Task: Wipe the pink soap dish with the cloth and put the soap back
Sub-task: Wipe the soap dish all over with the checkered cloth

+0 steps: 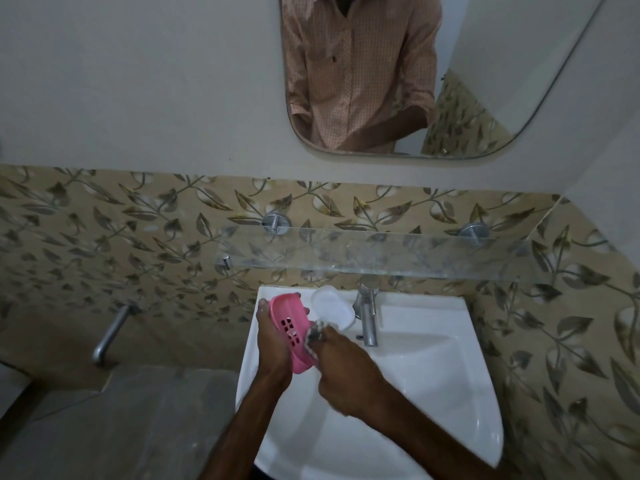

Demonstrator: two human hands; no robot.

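Observation:
My left hand (273,344) holds the pink soap dish (287,327) tilted above the left rim of the white sink (433,375); slots show in the dish's floor. My right hand (346,368) grips a small grey-and-white cloth (317,336) and presses it against the lower inside of the dish. A white oval soap (332,308) lies on the sink's back ledge, just right of the dish and left of the tap.
A chrome tap (367,317) stands at the back of the sink. A glass shelf (374,254) juts out above it, under a wall mirror (398,81). A metal wall spout (110,334) sticks out at left above a grey ledge.

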